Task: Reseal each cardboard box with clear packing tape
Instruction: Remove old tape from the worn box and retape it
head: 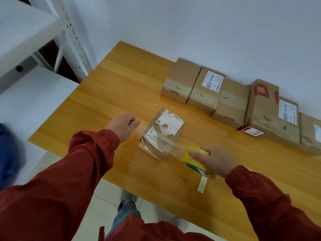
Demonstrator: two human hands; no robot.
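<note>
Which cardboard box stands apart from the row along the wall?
The small box with the torn white label, alone between the left hand and right hand; the other boxes sit side by side.

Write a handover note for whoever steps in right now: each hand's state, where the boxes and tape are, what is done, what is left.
Left hand pinches the free end of a strip of clear tape, stretched above the small box on the table.
Right hand grips the tape roll, right of that box.
Done, apparently: the row of boxes by the wall shows tape bands.
Left: press the strip down, cut it, check the box's other seams.
</note>
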